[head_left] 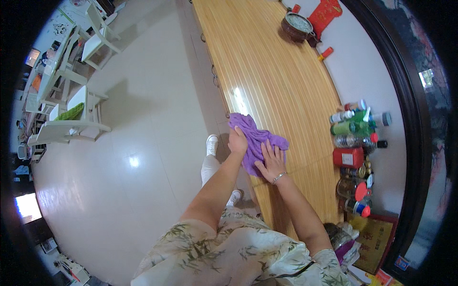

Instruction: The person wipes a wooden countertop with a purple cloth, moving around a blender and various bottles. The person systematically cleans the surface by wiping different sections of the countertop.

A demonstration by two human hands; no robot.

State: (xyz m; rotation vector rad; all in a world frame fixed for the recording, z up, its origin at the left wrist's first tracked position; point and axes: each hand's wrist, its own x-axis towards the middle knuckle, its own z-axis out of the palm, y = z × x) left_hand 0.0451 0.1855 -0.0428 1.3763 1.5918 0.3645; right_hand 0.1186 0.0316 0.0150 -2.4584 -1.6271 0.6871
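1 purple cloth point(256, 139), soft-looking, rumpled into folds and ridges, laid on the striped wooden top point(307, 121), spread at its left edge

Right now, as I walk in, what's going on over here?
A person is standing at a long wooden surface with both hands on a purple cloth. The left hand seems to grip its left side, while the right hand presses on it with fingers spread. The cloth lies rumpled near the surface's left edge. Bottles and jars, with a red container among them, stand along the right side, and a dark round pot sits toward the far end.
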